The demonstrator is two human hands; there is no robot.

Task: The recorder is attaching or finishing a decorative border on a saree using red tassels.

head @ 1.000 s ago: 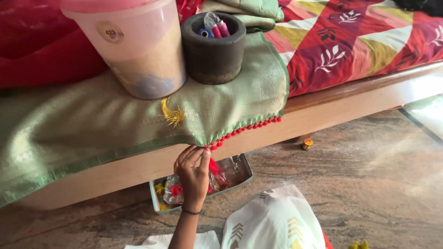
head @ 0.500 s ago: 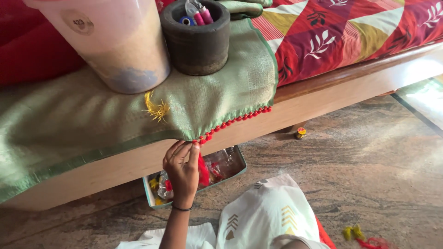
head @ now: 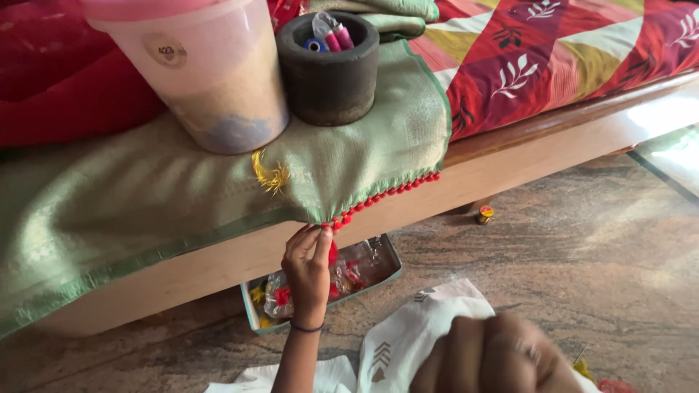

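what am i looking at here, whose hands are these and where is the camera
This is no machine: a person wears a camera on the head, and it looks down at that person's own bare hands. The left hand reaches up and pinches the hem of a green cloth, right where a row of small red tassels begins. The right hand is a blurred fist close to the lens; whether it holds anything cannot be told. The cloth hangs over a wooden bed edge, weighed down by a plastic tub and a dark round pot of thread spools. A tray sits on the floor below.
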